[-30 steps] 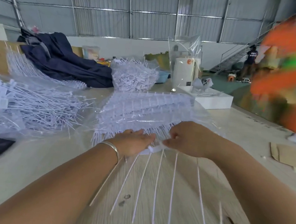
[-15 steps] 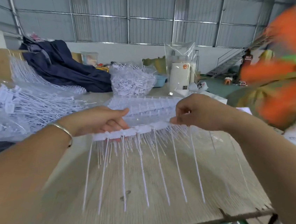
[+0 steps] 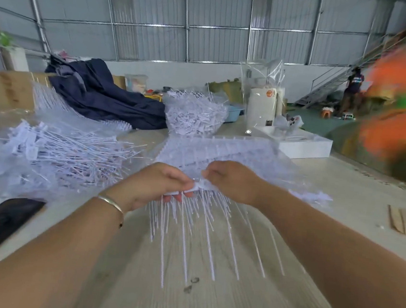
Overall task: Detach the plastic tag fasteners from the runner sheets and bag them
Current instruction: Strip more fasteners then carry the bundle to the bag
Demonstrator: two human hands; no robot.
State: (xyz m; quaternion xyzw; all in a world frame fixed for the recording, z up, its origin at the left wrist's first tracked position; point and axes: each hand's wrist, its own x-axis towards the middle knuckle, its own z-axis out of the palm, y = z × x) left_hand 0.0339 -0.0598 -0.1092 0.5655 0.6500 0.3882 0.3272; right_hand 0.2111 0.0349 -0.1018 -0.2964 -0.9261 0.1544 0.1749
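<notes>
I hold a runner above the table, left hand and right hand both pinching its spine, tails hanging. I'd twist close to the spine so fasteners snap clean, then drop them in the bag.

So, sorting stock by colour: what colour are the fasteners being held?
White, tails included; the fasteners show best in the head view.
</notes>
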